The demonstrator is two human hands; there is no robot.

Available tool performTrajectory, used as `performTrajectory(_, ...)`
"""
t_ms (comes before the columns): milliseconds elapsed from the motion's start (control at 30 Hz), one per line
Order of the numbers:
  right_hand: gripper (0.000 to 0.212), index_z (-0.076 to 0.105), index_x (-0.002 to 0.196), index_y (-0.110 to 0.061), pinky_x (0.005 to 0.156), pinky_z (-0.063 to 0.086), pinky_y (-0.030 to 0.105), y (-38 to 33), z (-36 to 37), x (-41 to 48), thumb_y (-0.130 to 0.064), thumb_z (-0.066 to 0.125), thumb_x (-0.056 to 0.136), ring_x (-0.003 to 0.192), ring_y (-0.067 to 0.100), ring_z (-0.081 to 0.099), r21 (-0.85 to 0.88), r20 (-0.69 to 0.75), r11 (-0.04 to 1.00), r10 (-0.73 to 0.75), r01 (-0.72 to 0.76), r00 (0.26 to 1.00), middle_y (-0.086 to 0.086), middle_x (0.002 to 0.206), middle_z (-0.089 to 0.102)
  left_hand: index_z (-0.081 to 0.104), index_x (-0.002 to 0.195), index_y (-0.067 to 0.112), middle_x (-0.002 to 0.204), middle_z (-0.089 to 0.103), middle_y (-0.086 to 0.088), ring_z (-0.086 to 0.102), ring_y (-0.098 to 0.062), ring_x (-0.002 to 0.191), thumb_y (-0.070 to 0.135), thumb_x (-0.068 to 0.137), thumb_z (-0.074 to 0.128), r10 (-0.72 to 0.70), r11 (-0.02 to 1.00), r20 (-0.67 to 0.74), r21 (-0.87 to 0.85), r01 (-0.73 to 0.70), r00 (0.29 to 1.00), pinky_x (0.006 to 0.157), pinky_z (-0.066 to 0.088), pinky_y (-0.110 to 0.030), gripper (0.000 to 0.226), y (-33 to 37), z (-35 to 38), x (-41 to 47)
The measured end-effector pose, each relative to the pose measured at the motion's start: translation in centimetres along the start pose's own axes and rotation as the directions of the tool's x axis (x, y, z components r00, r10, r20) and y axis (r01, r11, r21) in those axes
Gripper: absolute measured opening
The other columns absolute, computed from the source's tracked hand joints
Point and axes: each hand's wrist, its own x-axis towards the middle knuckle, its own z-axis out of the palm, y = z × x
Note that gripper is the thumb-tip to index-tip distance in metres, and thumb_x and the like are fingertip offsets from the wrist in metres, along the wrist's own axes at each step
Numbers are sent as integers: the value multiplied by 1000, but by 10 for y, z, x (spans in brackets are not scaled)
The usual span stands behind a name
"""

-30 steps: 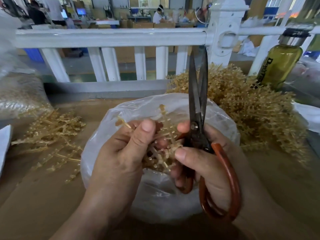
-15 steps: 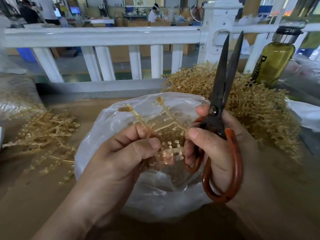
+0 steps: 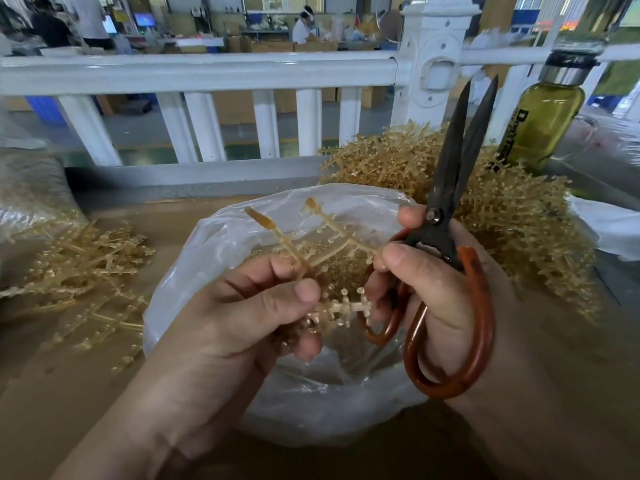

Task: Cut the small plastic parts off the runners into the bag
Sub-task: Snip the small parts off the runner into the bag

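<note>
My left hand [image 3: 242,317] pinches a tan plastic runner [image 3: 332,306] with small parts still on its branches, held over the open clear plastic bag [image 3: 214,251]. Two runner stems stick up past my fingers. My right hand [image 3: 436,292] grips black scissors with orange-brown handles [image 3: 450,188], blades nearly together and pointing up and away, clear of the runner. Its fingertips touch the runner's right end. Cut tan parts lie inside the bag.
A big heap of tan runners [image 3: 512,209] lies behind my right hand. A smaller heap of runners [image 3: 79,271] sits on the brown table at left. A yellow-green bottle [image 3: 543,123] stands at the back right before a white railing [image 3: 207,71].
The scissors swung from upright to leaning right. My left hand turned the runner, so two stems now stick up above the bag and a branch with parts points toward my right hand.
</note>
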Motion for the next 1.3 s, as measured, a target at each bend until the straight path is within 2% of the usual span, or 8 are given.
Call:
performTrajectory(167, 44, 61, 117, -22, 53, 56, 31, 0, 4, 1, -32, 81, 80, 62, 25, 69, 103, 52, 993, 56, -61, 997, 7, 81, 72, 72, 83, 13, 78, 66, -12, 66, -18, 69, 17, 71, 78, 108, 994, 24, 13, -109, 994, 63, 55, -25, 15, -2, 2, 1)
performTrajectory(367, 51, 60, 120, -18, 58, 56, 32, 2, 10, -1, -24, 85, 76, 74, 28, 72, 122, 70, 991, 52, -60, 996, 10, 89, 69, 74, 82, 18, 80, 72, -13, 69, -19, 73, 18, 69, 78, 204, 978, -59, 65, -200, 977, 64, 55, -25, 14, -6, 4, 4)
performTrajectory(600, 51, 63, 119, -19, 59, 56, 32, 1, 11, -3, -22, 86, 73, 73, 24, 72, 84, 48, 993, 73, -77, 996, 6, 90, 69, 69, 85, 6, 95, 71, -30, 69, -47, 92, 17, 75, 79, 212, 974, -57, 89, -207, 976, 86, 57, -42, 19, -6, 8, 0)
performTrajectory(733, 50, 63, 119, -24, 62, 56, 32, 2, 14, -8, -25, 86, 74, 79, 25, 73, 59, 107, 990, 122, -128, 987, 2, 92, 70, 67, 82, 9, 82, 71, -25, 69, -45, 77, 18, 79, 75, 294, 951, -38, 111, -288, 955, 76, 59, -43, 12, -6, 13, 0)
performTrajectory(833, 53, 64, 117, -32, 69, 56, 32, -2, 14, -11, -33, 88, 70, 85, 25, 73, -69, 105, 988, 148, -141, 983, -1, 93, 69, 67, 81, 11, 77, 69, -17, 69, -31, 70, 19, 80, 75, 336, 934, -55, 143, -326, 940, 69, 59, -34, 12, -7, 15, 0)
performTrajectory(967, 50, 61, 113, -41, 73, 54, 13, -14, 14, -15, -25, 85, 72, 90, 6, 70, -304, 120, 952, 78, -38, 990, -8, 95, 67, 70, 76, 19, 68, 63, -5, 59, -18, 64, 39, 75, 79, 282, 928, -123, 286, -238, 951, 61, 52, -23, 22, -9, 11, -2)
performTrajectory(1133, 49, 60, 117, -28, 72, 53, 11, -17, 16, -16, -2, 77, 79, 83, 1, 70, -279, 196, 960, 51, 6, 979, -11, 88, 66, 67, 62, 28, 55, 56, 3, 56, -12, 51, 53, 77, 73, 197, 899, -55, 409, -158, 979, 51, 46, -15, 30, -4, 8, -5)
performTrajectory(1300, 47, 65, 108, -45, 72, 55, 21, -12, 9, -11, -17, 79, 72, 83, 9, 69, -285, 140, 958, 62, -20, 988, -7, 89, 66, 72, 61, 22, 54, 62, -7, 60, -20, 49, 63, 65, 80, 115, 915, -56, 395, -83, 992, 52, 49, -23, 42, -6, 7, -7)
